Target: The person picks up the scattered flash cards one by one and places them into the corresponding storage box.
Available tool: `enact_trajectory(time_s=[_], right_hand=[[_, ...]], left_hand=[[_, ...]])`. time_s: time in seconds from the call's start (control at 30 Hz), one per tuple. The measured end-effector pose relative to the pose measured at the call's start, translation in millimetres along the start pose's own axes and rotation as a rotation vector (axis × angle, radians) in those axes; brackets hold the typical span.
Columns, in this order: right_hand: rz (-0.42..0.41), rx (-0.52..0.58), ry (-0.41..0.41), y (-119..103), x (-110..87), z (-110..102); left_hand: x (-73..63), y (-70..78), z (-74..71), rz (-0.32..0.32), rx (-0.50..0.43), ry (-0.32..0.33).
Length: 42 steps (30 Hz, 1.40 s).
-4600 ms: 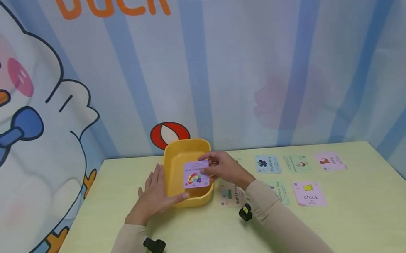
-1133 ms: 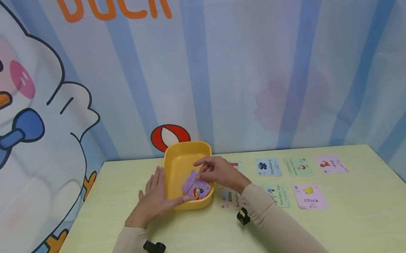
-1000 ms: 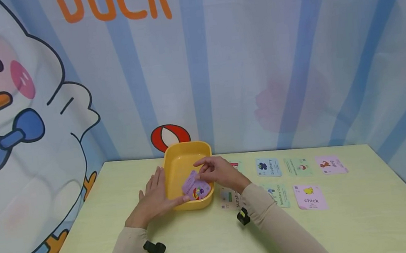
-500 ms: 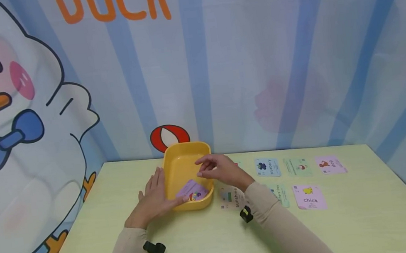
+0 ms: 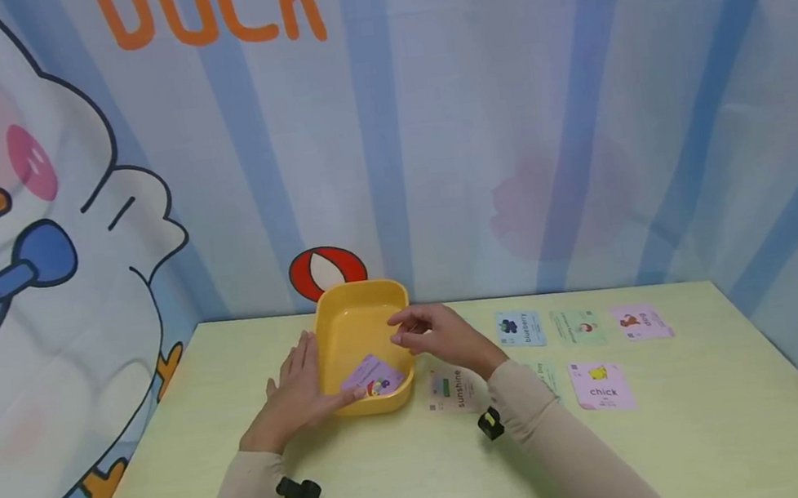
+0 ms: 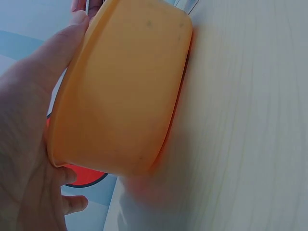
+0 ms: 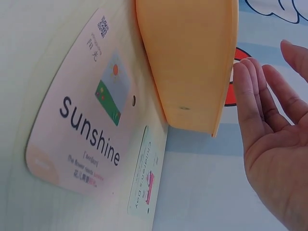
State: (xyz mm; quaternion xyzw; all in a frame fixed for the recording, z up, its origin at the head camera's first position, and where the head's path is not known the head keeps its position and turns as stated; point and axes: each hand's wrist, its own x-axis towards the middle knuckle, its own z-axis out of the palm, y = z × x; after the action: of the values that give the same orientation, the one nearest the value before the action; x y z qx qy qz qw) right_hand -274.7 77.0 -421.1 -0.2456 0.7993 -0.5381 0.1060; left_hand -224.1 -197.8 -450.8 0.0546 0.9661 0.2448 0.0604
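A yellow plastic tray stands at the back of the table, left of centre. Inside its near end lies a purple card with a colourful picture, partly covered by a thumb. My left hand rests against the tray's left side, fingers straight, thumb across the near rim; the left wrist view shows it along the tray wall. Over the right rim hovers my right hand, fingers loosely bent and nothing between them. The right wrist view shows that hand beside the tray's outer wall.
Right of the tray, word cards lie in two rows: a sunshine card, a blueberry card, a green card, a dog card and a chick card. A Children's Day card lies beside the tray. A printed curtain hangs behind.
My right hand has let go of the purple card, which has dropped and slid flat into the tray's near end. That hand has lifted slightly; the left hand has kept its place.
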Motion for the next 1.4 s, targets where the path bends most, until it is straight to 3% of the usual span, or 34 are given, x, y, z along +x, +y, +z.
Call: enact_trajectory(time_s=[0.3, 0.8, 1.4], right_hand=[[0.03, 0.024, 0.003, 2.5, -9.5, -6.7], [-0.001, 0.036, -0.021, 10.9, -25.9, -21.2], [0.021, 0.042, -0.047, 15.3, -54.2, -49.2]], left_hand=[[0.3, -1.9, 2.5, 0.001, 0.006, -0.01], [-0.8, -1.8, 3.1, 0.015, -0.007, -0.005], [-5.7, -0.4, -1.9, 0.043, -0.009, 0.006]])
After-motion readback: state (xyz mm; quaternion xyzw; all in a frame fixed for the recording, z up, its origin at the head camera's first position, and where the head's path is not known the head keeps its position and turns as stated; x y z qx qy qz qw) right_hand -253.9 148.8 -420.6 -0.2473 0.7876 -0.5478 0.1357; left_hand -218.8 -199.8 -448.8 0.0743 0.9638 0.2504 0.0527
